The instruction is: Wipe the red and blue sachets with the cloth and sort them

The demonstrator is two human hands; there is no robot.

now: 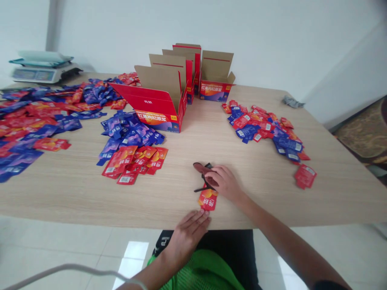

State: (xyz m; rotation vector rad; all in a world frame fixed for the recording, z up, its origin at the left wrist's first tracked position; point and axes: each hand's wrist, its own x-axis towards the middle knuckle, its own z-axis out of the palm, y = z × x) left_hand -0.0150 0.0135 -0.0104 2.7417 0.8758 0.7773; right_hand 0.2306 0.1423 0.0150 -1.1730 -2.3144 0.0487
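Note:
A red sachet (208,199) lies on the light wooden table near its front edge. The fingertips of my left hand (190,231) rest at the sachet's lower end, fingers stretched out and flat. Bent over the upper end, my right hand (224,183) has its fingers closed on a small brown and black object (201,168), whose black parts touch the sachet's top. What exactly this object is cannot be made out. Left of my hands sit a heap of blue sachets (133,131) and a group of red sachets (136,161).
Open red boxes (157,117) stand at the table's back, with another open box (215,90) beside them. More sachets spread over the far left (39,117) and the right (266,125). A scale (39,74) is at the back left, and a grey cloth (292,101) at the back right.

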